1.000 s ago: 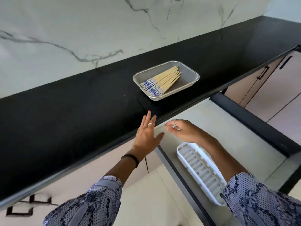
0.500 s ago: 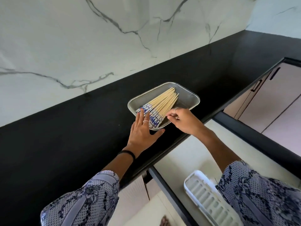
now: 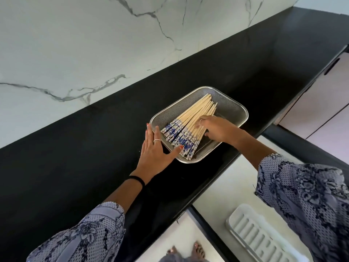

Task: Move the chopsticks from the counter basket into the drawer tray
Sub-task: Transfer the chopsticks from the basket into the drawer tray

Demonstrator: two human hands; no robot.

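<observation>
Gathering the chopsticks (image 3: 190, 122) fanned in the basket (image 3: 234, 107), I'd bunch them before lifting. My right hand (image 3: 217, 129) curls over them, grip unclear; my left hand (image 3: 153, 148), fingers straight, steadies the rim on the bench (image 3: 75, 148).

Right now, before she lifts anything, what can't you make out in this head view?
- Right hand: fingertips blurred over the chopsticks; grip unclear.
- Chopstick count: overlapping, partly under that hand.
- Basket: near rim hidden by both hands; left hand lies flat at its edge.
- Drawer tray: cut off by the bottom edge and the right sleeve.
</observation>
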